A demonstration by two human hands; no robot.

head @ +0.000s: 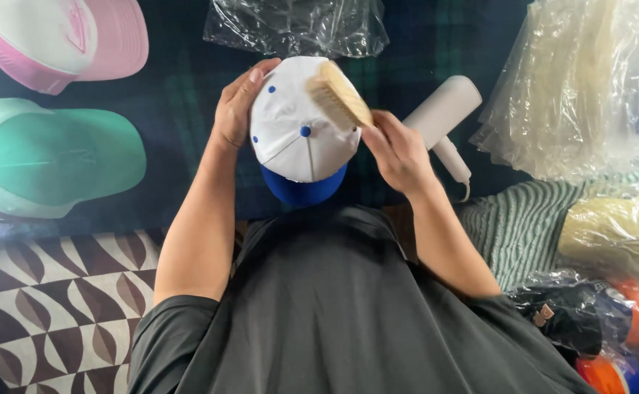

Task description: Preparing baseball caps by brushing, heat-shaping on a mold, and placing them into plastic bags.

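At the centre of the view, above the person's dark grey shirt, the left hand is closed around the side of a white cap with a blue brim, fingers curled over the crown's edge and steadying it. The right hand grips the wooden brush by its near end; the pale bristles lie against the upper right panel of the crown. The cap sits between both hands, brim pointing toward the person's body, held over a dark plaid cloth.

Progress, as a judgement: brushing of the crown is under way. The white panels look clean where visible, but nothing shows which panels are finished. The brim and underside show no sign of attention and are partly hidden, so these are taken as outstanding.

Count, working outward. Brushes: one. Caps in hand: one. Loose caps to the left: two, a green cap and a pink and white cap, both apart from the hands and unwrapped. Just beyond the right hand lies one white handheld appliance with a cord loop; its kind cannot be told for certain. Clear plastic bags: one crumpled at the top, plus a stack at the right whose number cannot be counted. At lower right, wrapped caps in dark and orange colours appear, at least three, partly cut off by the frame.
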